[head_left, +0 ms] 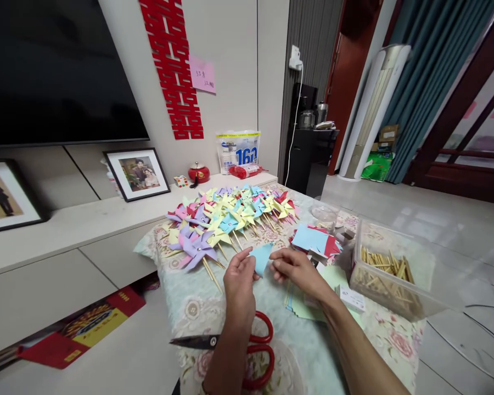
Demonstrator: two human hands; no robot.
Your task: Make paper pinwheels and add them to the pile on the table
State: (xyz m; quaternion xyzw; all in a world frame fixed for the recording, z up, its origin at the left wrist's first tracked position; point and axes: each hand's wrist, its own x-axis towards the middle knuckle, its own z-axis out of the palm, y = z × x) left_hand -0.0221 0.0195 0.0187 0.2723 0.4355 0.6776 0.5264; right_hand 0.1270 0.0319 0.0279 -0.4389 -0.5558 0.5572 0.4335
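A light-blue piece of paper (262, 258), folded to a triangle, is held up over the table between my two hands. My left hand (239, 280) grips its left side between thumb and fingers. At its right corner, the curled fingers of my right hand (293, 269) pinch the edge. Scissors with red handles (264, 325) lie partly hidden under my left forearm. Beyond my hands, many finished paper pinwheels (229, 222) on wooden sticks lie in a heap; a purple pinwheel (198, 248) is nearest my left hand.
Blue and red paper sheets (310, 240) are stacked beyond my right hand, with pale green sheets (302, 307) under my right forearm. A small white box (351, 299) sits beside a clear plastic bin (395, 296) of wooden sticks. Framed photos (139, 174) stand on the cabinet at left.
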